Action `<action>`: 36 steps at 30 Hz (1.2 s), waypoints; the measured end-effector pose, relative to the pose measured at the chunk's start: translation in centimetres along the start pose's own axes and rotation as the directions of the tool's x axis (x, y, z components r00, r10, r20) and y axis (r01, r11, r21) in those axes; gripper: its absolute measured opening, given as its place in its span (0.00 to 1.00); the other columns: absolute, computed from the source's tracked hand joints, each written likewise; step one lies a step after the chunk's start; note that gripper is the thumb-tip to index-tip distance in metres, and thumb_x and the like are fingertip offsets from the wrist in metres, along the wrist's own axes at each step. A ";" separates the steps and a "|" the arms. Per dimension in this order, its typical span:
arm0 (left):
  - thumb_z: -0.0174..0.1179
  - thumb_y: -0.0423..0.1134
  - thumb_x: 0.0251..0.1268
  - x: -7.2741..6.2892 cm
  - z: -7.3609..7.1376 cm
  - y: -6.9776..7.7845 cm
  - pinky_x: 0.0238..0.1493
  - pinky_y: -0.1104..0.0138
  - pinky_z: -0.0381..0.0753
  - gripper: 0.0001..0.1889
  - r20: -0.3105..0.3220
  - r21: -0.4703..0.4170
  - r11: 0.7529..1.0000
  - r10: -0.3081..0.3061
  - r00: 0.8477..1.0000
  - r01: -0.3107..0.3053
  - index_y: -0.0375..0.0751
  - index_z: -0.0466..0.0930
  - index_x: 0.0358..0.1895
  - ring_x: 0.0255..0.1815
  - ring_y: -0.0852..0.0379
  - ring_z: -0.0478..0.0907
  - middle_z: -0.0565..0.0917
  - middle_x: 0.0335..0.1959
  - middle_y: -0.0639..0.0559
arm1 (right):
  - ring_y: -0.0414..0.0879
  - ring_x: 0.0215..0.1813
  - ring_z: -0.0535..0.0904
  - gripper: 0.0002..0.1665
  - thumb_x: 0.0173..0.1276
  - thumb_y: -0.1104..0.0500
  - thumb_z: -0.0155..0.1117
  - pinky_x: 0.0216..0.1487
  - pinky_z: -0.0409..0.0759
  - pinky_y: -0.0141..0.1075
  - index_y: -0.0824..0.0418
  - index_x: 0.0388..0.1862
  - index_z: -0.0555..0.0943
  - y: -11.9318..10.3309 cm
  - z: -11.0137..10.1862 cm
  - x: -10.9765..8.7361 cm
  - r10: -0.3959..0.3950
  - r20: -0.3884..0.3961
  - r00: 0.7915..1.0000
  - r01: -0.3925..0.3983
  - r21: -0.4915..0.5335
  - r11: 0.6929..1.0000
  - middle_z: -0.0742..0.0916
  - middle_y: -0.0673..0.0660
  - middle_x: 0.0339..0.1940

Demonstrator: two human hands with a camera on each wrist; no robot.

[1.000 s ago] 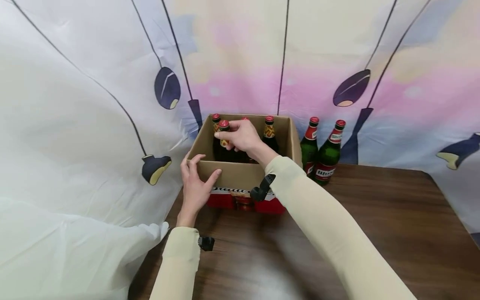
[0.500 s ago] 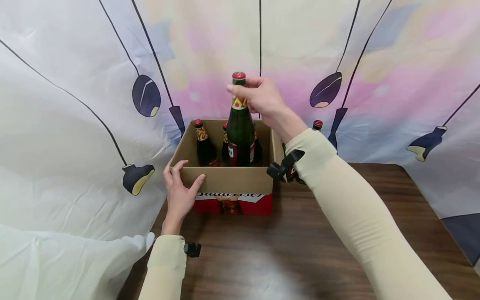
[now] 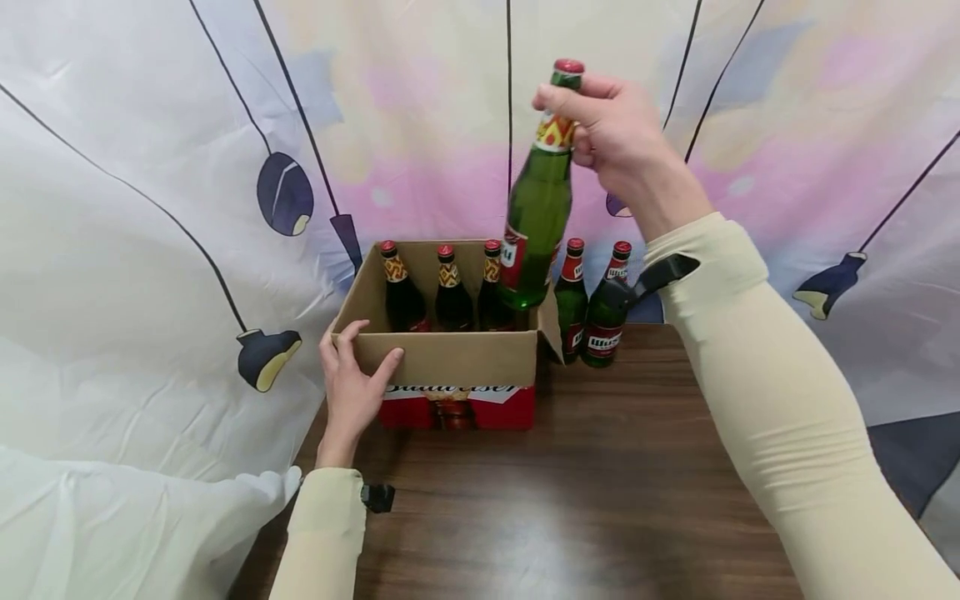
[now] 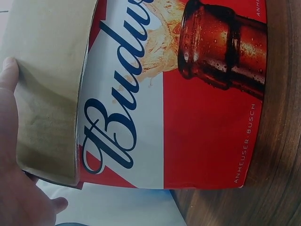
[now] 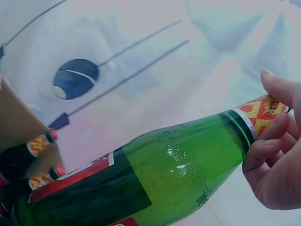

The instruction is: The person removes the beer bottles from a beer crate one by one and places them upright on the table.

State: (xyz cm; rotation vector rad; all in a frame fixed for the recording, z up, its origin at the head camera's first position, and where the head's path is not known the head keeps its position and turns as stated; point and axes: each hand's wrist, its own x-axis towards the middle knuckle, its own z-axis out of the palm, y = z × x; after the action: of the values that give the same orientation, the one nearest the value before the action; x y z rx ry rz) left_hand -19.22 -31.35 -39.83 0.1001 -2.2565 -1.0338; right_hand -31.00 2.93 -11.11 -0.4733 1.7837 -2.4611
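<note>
My right hand grips a green beer bottle by its neck, just under the red cap. The bottle hangs tilted above the right side of a cardboard beer box; in the right wrist view its yellow-and-red neck label shows between my fingers. With my left hand I hold the box's front left corner, thumb on the front flap and fingers over the edge. Inside the box stand several bottles, among them a left one and a middle one; their lower parts are hidden.
Two green bottles, one beside the box and one farther right, stand upright on the brown wooden table. A printed cloth hangs close behind the box, and white cloth drapes at the left.
My right hand has lifted the bottle out of the box, up and to the right. My left hand stays on the box corner. The head view has shifted a little.
</note>
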 end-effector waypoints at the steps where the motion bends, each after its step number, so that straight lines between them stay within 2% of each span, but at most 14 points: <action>1: 0.74 0.47 0.65 0.0 0.1 0.0 0.74 0.33 0.61 0.37 0.000 0.000 1.000 0.000 1.000 0.000 0.52 0.65 0.74 0.79 0.34 0.55 0.53 0.79 0.34 | 0.40 0.17 0.60 0.16 0.67 0.60 0.79 0.20 0.57 0.30 0.62 0.51 0.89 -0.3 -0.7 -0.1 -0.004 -0.012 1.000 0.004 0.004 1.000 0.91 0.56 0.43; 7: 0.74 0.44 0.66 0.1 0.0 -0.2 0.72 0.33 0.65 0.36 -0.001 -0.004 1.000 0.006 1.000 -0.006 0.52 0.65 0.73 0.78 0.34 0.57 0.54 0.78 0.34 | 0.41 0.18 0.60 0.19 0.62 0.59 0.82 0.21 0.58 0.30 0.61 0.51 0.90 -0.3 -4.5 -0.8 0.017 -0.106 0.994 -0.020 -0.027 0.999 0.91 0.56 0.46; 11: 0.74 0.43 0.66 0.3 -0.4 -0.4 0.71 0.33 0.66 0.36 -0.003 -0.004 1.000 0.013 1.000 -0.013 0.51 0.65 0.74 0.77 0.35 0.58 0.53 0.78 0.34 | 0.41 0.18 0.62 0.16 0.60 0.60 0.84 0.21 0.61 0.30 0.60 0.47 0.91 1.0 -6.8 -1.4 0.034 -0.149 0.988 -0.045 -0.071 0.996 0.91 0.54 0.39; 16: 0.74 0.44 0.66 0.4 -1.0 -0.6 0.72 0.35 0.66 0.37 -0.004 -0.003 1.000 0.006 1.000 -0.006 0.51 0.64 0.74 0.78 0.36 0.57 0.53 0.78 0.35 | 0.40 0.19 0.64 0.12 0.60 0.59 0.83 0.21 0.63 0.30 0.54 0.42 0.92 3.8 -9.7 -2.0 0.026 -0.212 0.977 -0.063 -0.168 0.984 0.86 0.49 0.28; 19: 0.74 0.44 0.66 0.2 -1.4 -0.7 0.73 0.35 0.65 0.37 -0.016 -0.003 1.000 -0.011 1.000 0.011 0.51 0.64 0.74 0.78 0.36 0.56 0.53 0.77 0.35 | 0.39 0.21 0.65 0.10 0.64 0.58 0.81 0.22 0.63 0.30 0.51 0.44 0.92 5.9 -11.4 -2.4 0.019 -0.218 0.976 -0.078 -0.266 0.961 0.85 0.47 0.29; 23: 0.74 0.44 0.66 -0.1 -2.1 -0.7 0.72 0.33 0.65 0.38 -0.019 0.001 1.000 -0.027 0.999 0.027 0.51 0.64 0.75 0.78 0.36 0.56 0.53 0.78 0.35 | 0.39 0.22 0.69 0.10 0.68 0.53 0.77 0.26 0.69 0.30 0.48 0.48 0.91 8.6 -13.5 -3.2 0.009 -0.201 0.979 -0.091 -0.402 0.911 0.86 0.44 0.30; 25: 0.74 0.44 0.66 -0.3 -2.4 -0.6 0.72 0.32 0.64 0.38 -0.012 0.004 1.000 -0.030 0.999 0.030 0.52 0.64 0.75 0.79 0.35 0.55 0.52 0.78 0.35 | 0.39 0.22 0.72 0.09 0.69 0.52 0.77 0.27 0.73 0.30 0.46 0.47 0.90 9.8 -14.5 -3.5 0.012 -0.209 0.978 -0.104 -0.436 0.894 0.86 0.42 0.29; 29: 0.73 0.44 0.67 -0.5 -2.7 -0.6 0.72 0.32 0.63 0.37 -0.006 0.002 0.999 -0.034 0.999 0.034 0.52 0.63 0.75 0.79 0.35 0.55 0.51 0.79 0.36 | 0.37 0.23 0.76 0.12 0.70 0.51 0.76 0.29 0.78 0.29 0.49 0.50 0.89 12.0 -16.2 -3.8 0.024 -0.228 0.973 -0.130 -0.465 0.876 0.87 0.40 0.27; 32: 0.73 0.44 0.67 -0.6 -3.0 -0.8 0.72 0.32 0.63 0.37 -0.008 -0.002 0.999 -0.037 0.999 0.037 0.52 0.63 0.75 0.79 0.35 0.55 0.51 0.79 0.35 | 0.36 0.24 0.77 0.19 0.71 0.52 0.75 0.30 0.79 0.29 0.58 0.57 0.87 13.4 -17.0 -3.9 0.020 -0.248 0.969 -0.140 -0.477 0.868 0.86 0.39 0.26; 34: 0.73 0.44 0.67 -0.7 -3.2 -0.9 0.72 0.32 0.63 0.37 -0.010 -0.006 0.999 -0.035 0.999 0.035 0.51 0.63 0.75 0.79 0.36 0.54 0.50 0.79 0.35 | 0.36 0.24 0.77 0.21 0.71 0.53 0.75 0.30 0.79 0.28 0.60 0.58 0.86 14.2 -17.2 -3.9 0.013 -0.273 0.962 -0.142 -0.458 0.877 0.86 0.39 0.26; 36: 0.73 0.44 0.67 -0.7 -3.4 -1.0 0.73 0.32 0.62 0.38 -0.014 -0.010 1.000 -0.030 0.999 0.030 0.51 0.63 0.76 0.80 0.36 0.54 0.50 0.79 0.35 | 0.37 0.23 0.77 0.18 0.70 0.54 0.76 0.29 0.79 0.28 0.59 0.55 0.87 15.0 -17.4 -3.9 0.006 -0.295 0.955 -0.134 -0.416 0.899 0.86 0.40 0.25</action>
State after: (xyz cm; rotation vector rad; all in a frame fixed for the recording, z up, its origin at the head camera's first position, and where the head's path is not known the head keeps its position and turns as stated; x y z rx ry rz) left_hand -16.84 -34.00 -39.24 0.1374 -2.2435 -1.0561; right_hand -34.14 14.83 -30.86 -0.0606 2.4328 -2.1635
